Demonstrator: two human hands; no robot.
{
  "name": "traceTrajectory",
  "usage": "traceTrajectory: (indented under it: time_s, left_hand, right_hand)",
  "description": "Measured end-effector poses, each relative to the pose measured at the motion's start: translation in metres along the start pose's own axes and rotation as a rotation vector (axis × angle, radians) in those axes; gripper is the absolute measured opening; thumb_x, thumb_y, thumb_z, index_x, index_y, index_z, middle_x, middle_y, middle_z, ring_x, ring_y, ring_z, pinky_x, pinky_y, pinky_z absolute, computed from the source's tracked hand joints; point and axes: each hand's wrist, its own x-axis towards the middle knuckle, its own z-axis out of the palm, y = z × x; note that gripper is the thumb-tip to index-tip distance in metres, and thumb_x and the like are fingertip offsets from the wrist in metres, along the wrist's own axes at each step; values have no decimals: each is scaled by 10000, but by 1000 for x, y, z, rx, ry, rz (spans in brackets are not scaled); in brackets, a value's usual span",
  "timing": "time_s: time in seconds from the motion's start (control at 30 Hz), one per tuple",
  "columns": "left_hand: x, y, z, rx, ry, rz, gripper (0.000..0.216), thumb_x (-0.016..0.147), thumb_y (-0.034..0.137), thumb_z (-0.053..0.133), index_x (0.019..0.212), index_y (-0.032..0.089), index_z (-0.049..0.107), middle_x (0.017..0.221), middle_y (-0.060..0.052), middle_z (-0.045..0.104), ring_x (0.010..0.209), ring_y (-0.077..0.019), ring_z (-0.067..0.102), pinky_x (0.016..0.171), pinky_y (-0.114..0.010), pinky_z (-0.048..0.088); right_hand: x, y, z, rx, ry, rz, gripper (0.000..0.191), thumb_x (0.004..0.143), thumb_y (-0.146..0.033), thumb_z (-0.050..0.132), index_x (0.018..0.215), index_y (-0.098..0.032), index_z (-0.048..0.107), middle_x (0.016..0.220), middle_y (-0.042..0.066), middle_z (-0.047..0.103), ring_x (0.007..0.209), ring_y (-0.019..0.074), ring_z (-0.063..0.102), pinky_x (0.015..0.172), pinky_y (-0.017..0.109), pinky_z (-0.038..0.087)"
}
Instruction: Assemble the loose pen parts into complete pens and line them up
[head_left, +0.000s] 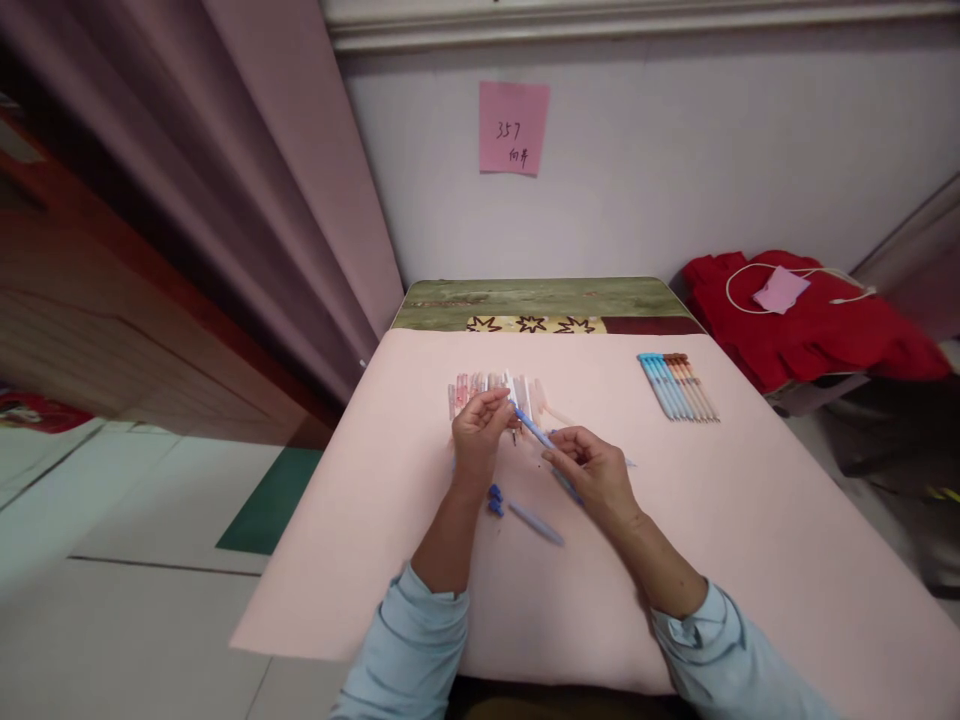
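Observation:
My left hand (478, 430) and my right hand (596, 475) are over the middle of a table covered with a pink sheet (750, 520). Both are closed on one slim blue pen (534, 430): the left pinches its far end, the right its near end. Just beyond the left hand lies a row of clear and pink pen parts (495, 390). A light blue pen barrel (534, 522) with small dark blue pieces (495, 500) at its left end lies on the sheet between my wrists.
A neat group of several blue and orange pens (679, 386) lies at the far right of the sheet. A red cloth (802, 320) with a white cable sits right of the table. A pink note (513, 128) hangs on the wall; a curtain hangs left.

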Motion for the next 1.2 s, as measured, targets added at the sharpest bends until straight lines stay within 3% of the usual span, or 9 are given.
traceTrajectory:
  time_s: [0.13, 0.23, 0.4, 0.53, 0.7, 0.8, 0.93, 1.2]
  left_hand:
    - [0, 2, 2, 21, -7, -9, 280, 694, 296, 798, 896, 143, 680, 717, -13, 676, 612, -130, 653, 617, -276, 569]
    - [0, 3, 3, 72, 3, -5, 270, 690, 306, 801, 855, 135, 672, 704, -17, 675, 604, -131, 652, 615, -272, 565]
    - [7, 0, -1, 81, 14, -12, 376, 734, 379, 768, 997, 133, 663, 731, -29, 690, 612, -143, 655, 615, -302, 581]
    - [13, -2, -8, 83, 111, 3, 344, 783, 427, 707, 935, 125, 650, 711, -29, 686, 569, -135, 638, 576, -291, 571]
    - [16, 0, -13, 115, 217, 11, 322, 789, 413, 688, 913, 118, 648, 673, -12, 665, 533, -123, 616, 533, -261, 546]
    - [17, -2, -14, 129, 221, -8, 316, 780, 407, 693, 902, 118, 654, 673, -15, 666, 538, -127, 619, 529, -258, 543]
    - [18, -4, -17, 141, 221, -29, 318, 774, 408, 695, 902, 119, 658, 673, -18, 671, 536, -128, 618, 536, -261, 546]
    - [19, -5, -19, 150, 235, -53, 321, 747, 400, 706, 892, 117, 659, 649, -12, 665, 526, -132, 610, 530, -269, 549]
  right_hand:
    - [0, -4, -1, -185, 57, -84, 221, 793, -419, 722, 849, -206, 699, 687, 7, 674, 609, 143, 605, 607, 254, 485]
    - [1, -10, -1, -344, 132, -189, 158, 805, -375, 709, 829, -220, 728, 760, 19, 697, 638, 142, 622, 633, 254, 481]
    - [6, -14, -9, -344, 278, -172, 176, 815, -389, 691, 806, -221, 744, 727, 9, 683, 613, 132, 599, 619, 242, 465]
    - [23, -10, -45, -334, 451, -47, 273, 808, -476, 672, 834, -219, 760, 678, -1, 680, 609, 150, 595, 584, 250, 439]
    - [60, -2, -106, -663, 639, 87, 270, 807, -488, 644, 814, -245, 761, 706, -4, 705, 649, 170, 610, 626, 273, 398]
    - [79, 6, -126, -845, 609, 222, 242, 813, -464, 623, 823, -263, 758, 812, 12, 739, 746, 200, 631, 614, 278, 362]
    - [94, 15, -130, -980, 551, 338, 261, 833, -460, 583, 864, -275, 764, 852, 35, 744, 788, 213, 647, 614, 282, 360]
    - [113, 18, -124, -1093, 485, 378, 289, 868, -417, 550, 974, -265, 772, 947, 81, 746, 876, 220, 669, 704, 289, 418]
